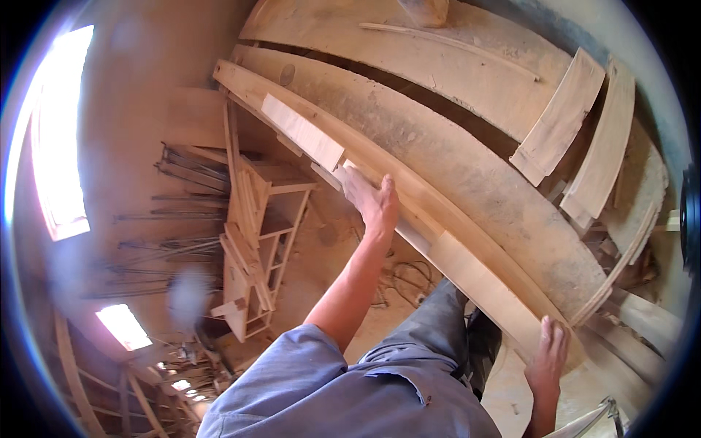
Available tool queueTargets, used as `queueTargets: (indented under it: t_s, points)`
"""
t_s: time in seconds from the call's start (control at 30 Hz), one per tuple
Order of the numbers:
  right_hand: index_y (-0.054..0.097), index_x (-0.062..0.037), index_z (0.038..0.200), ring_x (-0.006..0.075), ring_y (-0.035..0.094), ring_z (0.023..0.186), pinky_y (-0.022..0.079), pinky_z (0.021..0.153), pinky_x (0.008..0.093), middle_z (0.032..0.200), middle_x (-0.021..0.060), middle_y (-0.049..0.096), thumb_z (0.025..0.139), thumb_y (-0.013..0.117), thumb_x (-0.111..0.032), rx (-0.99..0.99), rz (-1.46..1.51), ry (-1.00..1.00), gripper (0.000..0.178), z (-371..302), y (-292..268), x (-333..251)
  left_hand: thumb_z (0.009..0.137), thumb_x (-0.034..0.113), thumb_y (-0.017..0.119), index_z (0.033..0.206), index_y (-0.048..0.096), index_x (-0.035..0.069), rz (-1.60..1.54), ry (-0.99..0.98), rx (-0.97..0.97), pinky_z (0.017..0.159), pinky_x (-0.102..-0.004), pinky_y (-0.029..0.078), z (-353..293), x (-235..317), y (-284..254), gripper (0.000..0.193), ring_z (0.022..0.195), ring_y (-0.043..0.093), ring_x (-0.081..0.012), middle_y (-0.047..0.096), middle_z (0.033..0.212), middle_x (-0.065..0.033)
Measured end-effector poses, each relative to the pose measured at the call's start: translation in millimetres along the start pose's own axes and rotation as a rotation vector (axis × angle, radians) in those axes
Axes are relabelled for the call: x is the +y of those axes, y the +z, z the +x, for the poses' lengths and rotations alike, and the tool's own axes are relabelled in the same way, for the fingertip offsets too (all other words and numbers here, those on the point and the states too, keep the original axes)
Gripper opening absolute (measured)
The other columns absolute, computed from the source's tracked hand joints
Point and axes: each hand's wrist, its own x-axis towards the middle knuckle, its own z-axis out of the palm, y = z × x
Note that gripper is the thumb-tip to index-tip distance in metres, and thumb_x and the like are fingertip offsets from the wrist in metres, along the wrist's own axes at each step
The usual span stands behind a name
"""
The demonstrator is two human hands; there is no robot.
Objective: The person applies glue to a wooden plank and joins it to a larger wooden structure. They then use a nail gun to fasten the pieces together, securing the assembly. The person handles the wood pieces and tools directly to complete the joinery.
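Note:
A long wooden beam point(453, 212) runs slantwise from the upper left to the lower right, along the edge of a bench. On its near side lie a short pale board point(303, 131) and a longer flat board point(485, 288). My left hand point(372, 201) is closed over the near edge between these two boards, thumb up against the beam; its other fingertips are partly hidden. Down at the right end, my right hand point(548, 354) grips the end of the longer board, with its fingers bent over the top and the thumb out of sight.
Behind the beam are two wide dusty slabs point(438, 139) with a dark gap between them. Several loose planks point(562, 117) lie at the upper right. A wooden frame point(270, 233) stands on the floor at left, near metal clamps or rods point(190, 171). A cable point(409, 281) lies coiled below.

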Motion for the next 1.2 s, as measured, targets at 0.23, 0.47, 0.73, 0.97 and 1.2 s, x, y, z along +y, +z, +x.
queueTargets:
  t_s: [0.23,0.47,0.73,0.97,1.2]
  points:
    - [0.041,0.0059,0.146,0.0414,0.041,0.137,0.031,0.116,0.0533,0.147,0.0249,0.044,0.088,0.045,0.001,0.346,0.560,0.506,0.058,-44,27,51,0.084,0.004,0.058,0.147,0.033,-0.010,-0.370,0.133,0.047,0.100,-0.0351,0.044,1,0,20,0.069,0.116,0.056,-0.0263,0.054,0.133,-0.0201]
    - [0.065,0.0057,0.120,0.0326,0.064,0.101,0.049,0.093,0.0456,0.114,0.0205,0.067,0.098,0.063,-0.029,0.602,0.228,0.431,0.041,-52,94,117,0.086,0.000,0.054,0.150,0.032,-0.013,-0.528,0.031,0.000,0.090,-0.0270,0.049,-8,11,19,0.069,0.109,0.058,-0.0167,0.055,0.133,-0.0155]
    - [0.073,0.0035,0.109,0.0355,0.068,0.091,0.054,0.082,0.0464,0.095,0.0158,0.074,0.102,0.061,-0.025,0.686,0.351,0.576,0.032,-25,72,90,0.083,0.001,0.057,0.144,0.041,-0.009,-0.459,0.013,-0.033,0.077,-0.0269,0.051,-5,16,16,0.063,0.092,0.060,-0.0145,0.061,0.115,-0.0105]
    - [0.073,0.0001,0.108,0.0356,0.066,0.093,0.044,0.096,0.0501,0.094,0.0136,0.075,0.096,0.071,-0.025,0.810,0.287,0.477,0.028,-10,70,92,0.083,0.002,0.054,0.140,0.045,-0.005,-0.440,0.016,-0.021,0.074,-0.0272,0.050,-2,6,15,0.057,0.085,0.059,-0.0143,0.061,0.106,-0.0081]
    - [0.068,0.0042,0.120,0.0378,0.060,0.109,0.040,0.102,0.0539,0.115,0.0218,0.068,0.103,0.053,-0.034,0.506,0.351,0.554,0.045,-57,80,104,0.081,0.000,0.054,0.133,0.052,-0.004,-0.386,0.000,-0.015,0.072,-0.0261,0.048,-6,11,13,0.052,0.082,0.056,-0.0126,0.058,0.100,-0.0046]
